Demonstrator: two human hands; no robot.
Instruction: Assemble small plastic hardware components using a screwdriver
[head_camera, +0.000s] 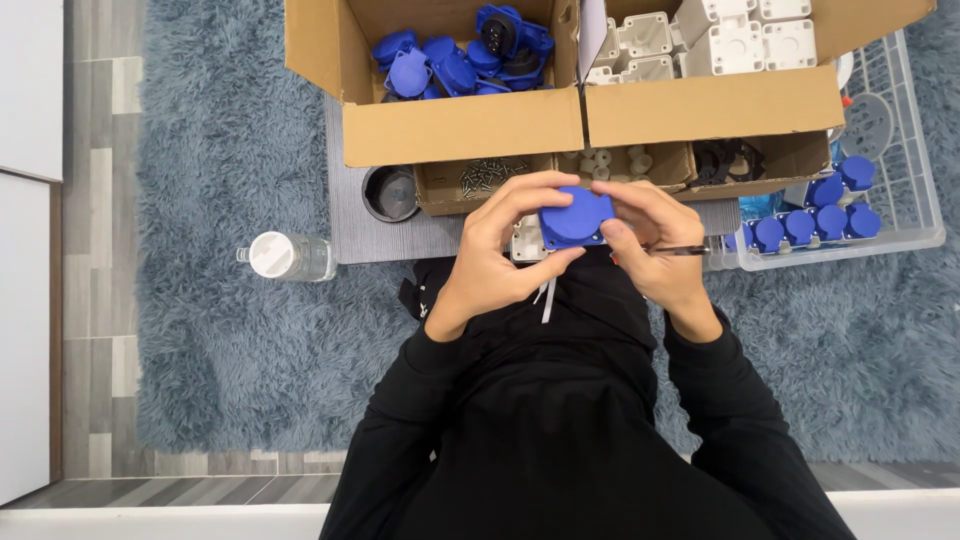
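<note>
1. We held the blue socket cover (577, 218) over our lap, just below the cardboard boxes (590, 125).
2. Our left hand (497, 262) clamped its left edge.
3. Our right hand (655, 250) gripped it too, pinching a thin screwdriver (682, 250).
4. A clear crate (900, 215) of blue parts sat right.

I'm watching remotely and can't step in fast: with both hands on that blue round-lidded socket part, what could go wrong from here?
1. The left hand and right hand hold the blue round-lidded socket part in mid-air; if it slips, it could drop onto the shaggy grey-blue rug.
2. The right hand also pinches a thin dark screwdriver, which may hamper its grip.
3. An elbow might topple the clear plastic bottle.
</note>
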